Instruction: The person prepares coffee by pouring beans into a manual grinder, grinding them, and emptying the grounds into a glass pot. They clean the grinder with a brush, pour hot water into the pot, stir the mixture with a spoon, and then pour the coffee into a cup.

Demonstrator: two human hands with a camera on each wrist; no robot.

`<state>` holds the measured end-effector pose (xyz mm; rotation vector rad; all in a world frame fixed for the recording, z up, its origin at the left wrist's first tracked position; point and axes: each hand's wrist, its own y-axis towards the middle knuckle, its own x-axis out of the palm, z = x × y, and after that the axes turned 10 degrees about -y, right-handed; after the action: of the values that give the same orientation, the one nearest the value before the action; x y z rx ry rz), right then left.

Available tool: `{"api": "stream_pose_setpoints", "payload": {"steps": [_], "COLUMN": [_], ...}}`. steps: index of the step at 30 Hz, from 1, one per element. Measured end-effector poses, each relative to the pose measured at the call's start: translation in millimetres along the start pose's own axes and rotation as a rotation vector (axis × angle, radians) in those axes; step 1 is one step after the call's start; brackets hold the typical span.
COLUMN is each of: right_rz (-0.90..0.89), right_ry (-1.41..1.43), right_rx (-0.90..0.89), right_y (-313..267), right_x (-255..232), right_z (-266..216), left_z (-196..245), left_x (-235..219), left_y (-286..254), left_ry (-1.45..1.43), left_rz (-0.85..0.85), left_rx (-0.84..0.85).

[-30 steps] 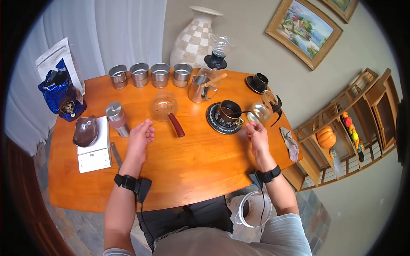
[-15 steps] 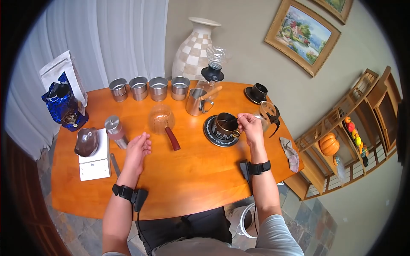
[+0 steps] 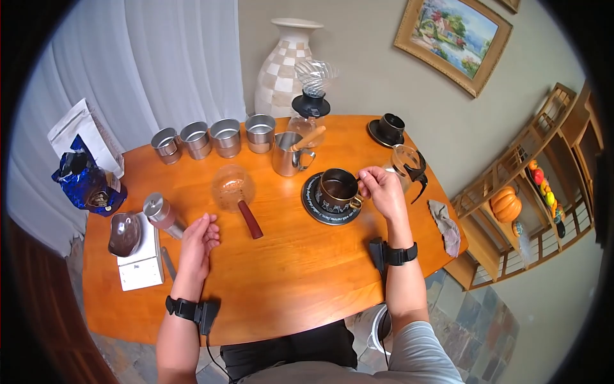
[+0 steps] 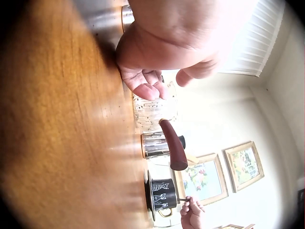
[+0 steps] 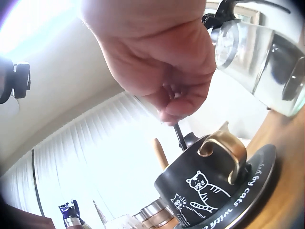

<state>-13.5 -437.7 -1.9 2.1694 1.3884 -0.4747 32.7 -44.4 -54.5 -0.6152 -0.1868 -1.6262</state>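
In the head view my right hand [image 3: 385, 192] is just right of a black cup [image 3: 329, 203] with cat drawings and a gold handle, on a lettered black saucer [image 3: 309, 208]. Thumb and fingertips pinch a thin dark spoon [image 5: 179, 137], seen in the right wrist view; its lower end is hidden inside the cup. My left hand [image 3: 197, 246] lies low over the table, fingers loosely bent and holding nothing. It is nearest to a metal coffee grinder [image 3: 158, 207] and a glass pot [image 3: 231, 182] with a dark red handle [image 3: 250, 221].
Behind stand several metal cups [image 3: 226, 139], a steel pitcher [image 3: 286, 160] and a glass dripper [image 3: 313, 80]. A glass carafe [image 3: 403, 160] is close to my right hand. On the left are a white scale [image 3: 142, 269], a brown dish [image 3: 125, 234] and a blue bag [image 3: 89, 185].
My right hand has come left and up to the cup, and the spoon, earlier leaning out over the rim, is now pinched and more upright. The left hand stays about where it was.
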Motion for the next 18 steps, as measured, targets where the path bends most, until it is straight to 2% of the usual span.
{"api": "stream_pose_setpoints", "payload": {"steps": [2, 5, 7, 8, 10, 14, 16, 18], "right_rz": [-0.016, 0.086, 0.142, 0.144, 0.082, 0.109, 0.229, 0.196], "right_ry": [0.047, 0.139, -0.096, -0.096, 0.019, 0.119, -0.125, -0.157], "right_rx": [0.005, -0.031, 0.006, 0.005, 0.023, -0.031, -0.046, -0.044], "right_y": [1.2, 0.5, -0.6, 0.0, -1.6, -2.3, -3.1, -5.4], "right_x": [5.5, 4.5, -5.0, -5.9, -4.3, 5.3, 0.2, -2.8], "right_z": [4.3, 4.1, 1.6, 1.6, 2.9, 3.8, 0.6, 0.3], "left_z": [-0.2, -0.9, -0.5, -0.4, -1.2, -1.3, -0.4, 0.1], "left_x": [1.2, 0.3, 0.6, 0.3, -1.1, -0.3, 0.2, 1.3], "left_y": [0.1, 0.0, -0.5, 0.2, 1.6, 0.1, -0.3, -1.5], "left_ry": [0.005, 0.002, 0.010, 0.010, 0.009, -0.005, -0.029, -0.026], "left_rz": [0.000, -0.013, -0.006, -0.008, 0.004, 0.017, -0.006, 0.001], "left_rx": [0.000, 0.005, 0.008, 0.010, 0.003, -0.009, 0.001, -0.004]}}
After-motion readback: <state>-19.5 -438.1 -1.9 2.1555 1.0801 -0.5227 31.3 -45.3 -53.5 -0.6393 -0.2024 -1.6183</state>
